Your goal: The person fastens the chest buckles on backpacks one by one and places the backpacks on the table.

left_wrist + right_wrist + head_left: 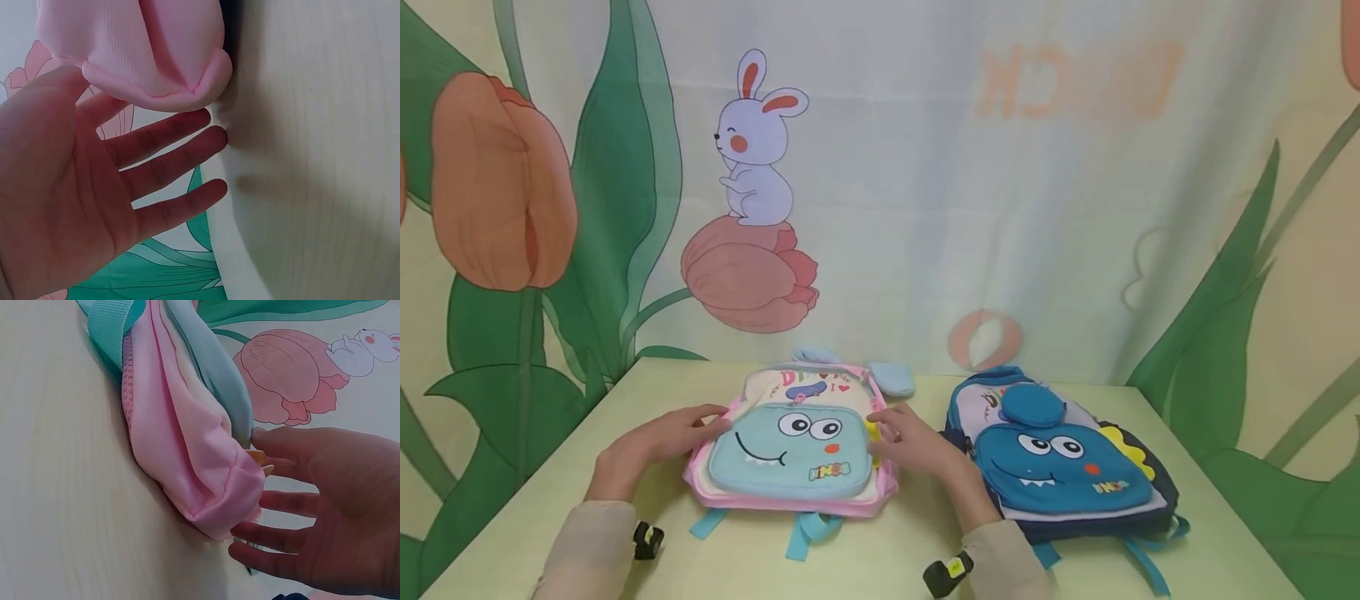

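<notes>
A pink, cream and light-blue child's backpack (pixel 790 462) with a cartoon face lies front side up on the table, between both hands. My left hand (pixel 658 435) is at its left side, thumb and fingers spread; in the left wrist view the fingers (pixel 165 172) extend below the pink fabric (pixel 181 75), touching down near the table surface. At the opposite side, my right hand (pixel 917 442) rests by the yellow spikes, its thumb at the light-blue pocket edge. The right wrist view shows those fingers (pixel 281 534) loosely extended around the pink corner (pixel 234 494).
A dark-blue backpack (pixel 1067 483) with a similar face and a round blue pouch (pixel 1033 406) lies to the right. Straps of both bags spread on the pale table (pixel 647 400). Behind it hangs a curtain (pixel 895 208) printed with tulips and a rabbit.
</notes>
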Demonstrator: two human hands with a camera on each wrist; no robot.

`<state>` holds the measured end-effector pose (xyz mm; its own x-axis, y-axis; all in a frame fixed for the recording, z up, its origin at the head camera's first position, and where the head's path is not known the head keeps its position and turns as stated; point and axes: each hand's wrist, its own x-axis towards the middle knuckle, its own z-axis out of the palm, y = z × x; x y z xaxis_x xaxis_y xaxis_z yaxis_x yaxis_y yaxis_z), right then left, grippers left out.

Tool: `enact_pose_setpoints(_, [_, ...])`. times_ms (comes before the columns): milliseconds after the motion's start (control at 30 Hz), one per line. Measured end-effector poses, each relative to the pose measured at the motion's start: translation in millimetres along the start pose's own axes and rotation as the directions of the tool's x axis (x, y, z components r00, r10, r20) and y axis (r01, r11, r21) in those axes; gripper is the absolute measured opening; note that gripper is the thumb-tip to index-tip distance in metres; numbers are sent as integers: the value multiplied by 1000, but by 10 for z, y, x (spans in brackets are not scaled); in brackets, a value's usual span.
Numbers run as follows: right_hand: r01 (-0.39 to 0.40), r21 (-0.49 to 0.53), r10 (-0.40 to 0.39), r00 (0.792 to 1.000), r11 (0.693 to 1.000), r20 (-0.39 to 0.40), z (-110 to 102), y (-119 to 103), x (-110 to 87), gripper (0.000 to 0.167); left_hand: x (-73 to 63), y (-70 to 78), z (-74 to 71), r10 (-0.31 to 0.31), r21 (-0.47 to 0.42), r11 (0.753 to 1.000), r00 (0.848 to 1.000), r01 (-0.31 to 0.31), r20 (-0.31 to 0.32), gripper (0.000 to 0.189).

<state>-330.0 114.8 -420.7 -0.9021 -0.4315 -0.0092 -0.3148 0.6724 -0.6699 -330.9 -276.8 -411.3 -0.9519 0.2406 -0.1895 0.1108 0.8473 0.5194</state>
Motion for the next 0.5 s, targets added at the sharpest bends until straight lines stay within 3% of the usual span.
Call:
enact_pose_setpoints(200, [4,5,-4,999,1000,32,16,-17,9,52,13,-45,20,-12,-7,1000,1000,12,-15,71])
enact_pose_setpoints(500, [14,-20,-14,1000,1000,22,10,12,7,50,2,28,9,-10,-14,1000,999,10,-32,69])
